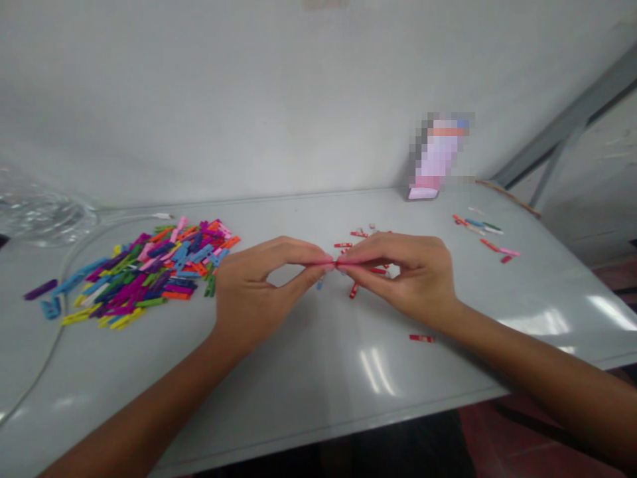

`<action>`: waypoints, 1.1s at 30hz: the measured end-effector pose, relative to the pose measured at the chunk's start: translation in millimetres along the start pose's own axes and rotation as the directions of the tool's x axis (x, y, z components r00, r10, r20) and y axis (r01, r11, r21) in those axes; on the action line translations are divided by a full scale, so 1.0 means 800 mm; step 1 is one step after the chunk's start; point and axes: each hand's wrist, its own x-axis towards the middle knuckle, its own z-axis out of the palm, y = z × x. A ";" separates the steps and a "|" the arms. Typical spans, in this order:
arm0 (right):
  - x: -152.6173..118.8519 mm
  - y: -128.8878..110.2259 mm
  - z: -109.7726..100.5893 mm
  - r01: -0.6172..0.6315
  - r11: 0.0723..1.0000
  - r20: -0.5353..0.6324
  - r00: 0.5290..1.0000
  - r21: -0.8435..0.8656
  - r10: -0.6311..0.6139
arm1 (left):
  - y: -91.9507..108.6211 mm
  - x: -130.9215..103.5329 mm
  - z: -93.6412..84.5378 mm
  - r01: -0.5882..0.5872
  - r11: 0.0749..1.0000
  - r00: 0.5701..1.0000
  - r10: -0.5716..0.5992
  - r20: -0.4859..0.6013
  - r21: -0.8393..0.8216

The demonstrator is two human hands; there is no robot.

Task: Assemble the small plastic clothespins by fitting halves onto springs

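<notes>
My left hand [263,285] and my right hand [413,275] meet fingertip to fingertip above the middle of the table. Both are closed in a pinch on a small red clothespin [338,264], most of which the fingers hide. Behind and below my right hand lie several red clothespins [353,290] and loose red pieces, partly covered by it. One red clothespin [422,338] rests apart, nearer the table's front edge. To the left of my left hand spreads a heap of many-coloured clothespins [149,272].
A white cable [57,338] curves around the heap's left side, near a clear plastic bag [44,206]. At the right lie a few coloured clothespins and pieces [490,245]. A blurred pink package [438,159] leans on the wall. The grey table [279,405] ends at a front edge.
</notes>
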 end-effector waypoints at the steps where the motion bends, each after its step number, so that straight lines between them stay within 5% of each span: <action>1: 0.000 0.000 0.000 -0.005 1.000 -0.002 1.000 0.001 0.005 | 0.001 0.001 0.000 0.000 1.000 1.000 0.000 0.002 0.003; 14: 0.001 0.001 -0.002 0.106 0.993 0.011 0.994 -0.046 -0.106 | 0.002 0.001 -0.001 -0.014 1.000 1.000 0.014 0.013 -0.013; 33: 0.003 -0.003 -0.002 0.072 0.996 0.028 0.997 -0.048 -0.071 | 0.005 0.003 -0.003 -0.014 1.000 1.000 0.014 -0.001 0.025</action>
